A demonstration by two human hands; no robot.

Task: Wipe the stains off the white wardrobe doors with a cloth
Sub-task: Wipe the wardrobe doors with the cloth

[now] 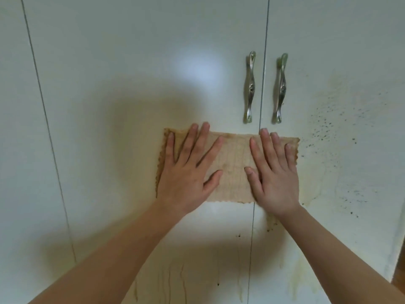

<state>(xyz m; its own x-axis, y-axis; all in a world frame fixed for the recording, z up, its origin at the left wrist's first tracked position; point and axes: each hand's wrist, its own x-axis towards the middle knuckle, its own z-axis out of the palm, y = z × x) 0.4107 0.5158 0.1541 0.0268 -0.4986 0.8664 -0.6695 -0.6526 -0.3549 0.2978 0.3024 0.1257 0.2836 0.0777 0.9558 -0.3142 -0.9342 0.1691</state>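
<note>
A tan cloth [234,163] with scalloped edges is spread flat against the white wardrobe doors [131,84], across the seam between two of them. My left hand [188,170] presses its left half with fingers spread. My right hand [274,172] lies flat on its right half, fingers spread too. Dark speckled stains [333,128] and yellowish smears cover the right door beside the cloth. Brownish drip streaks [175,279] run down the doors below my arms.
Two curved silver handles [250,87] [281,88] hang just above the cloth, one on each side of the door seam. Another door seam [48,132] runs down at the left. A strip of brown wood [398,275] shows at the lower right edge.
</note>
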